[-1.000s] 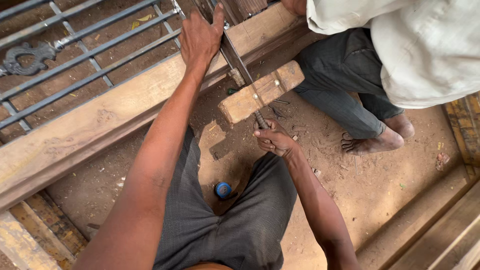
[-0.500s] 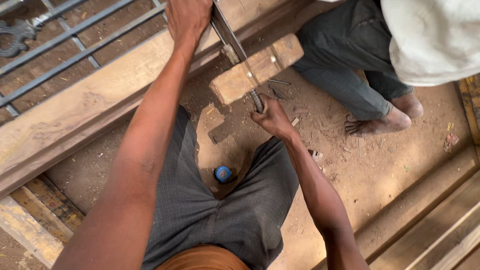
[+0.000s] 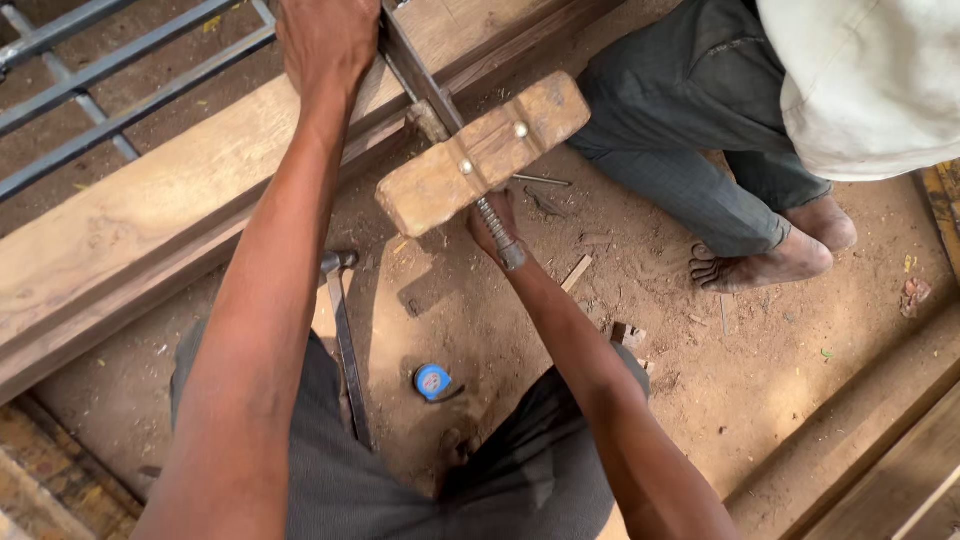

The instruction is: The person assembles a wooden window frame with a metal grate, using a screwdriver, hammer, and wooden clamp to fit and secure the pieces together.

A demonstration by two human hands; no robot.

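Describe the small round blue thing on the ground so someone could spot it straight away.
Start at the long pale wooden beam lying across the dirt floor, then look below the wooden clamp block gripped from beneath by the right hand. The small round blue tape measure lies there, the only bright blue thing.

Both hands (image 3: 497,222) on a wooden clamp (image 3: 482,152) (timber beam (image 3: 150,215) beneath).

Strong daylight fell from above, casting hard shadows on the brown dirt floor (image 3: 760,400). The white cloth shirt (image 3: 870,80) glared slightly. Focus was sharp; edges bent mildly.
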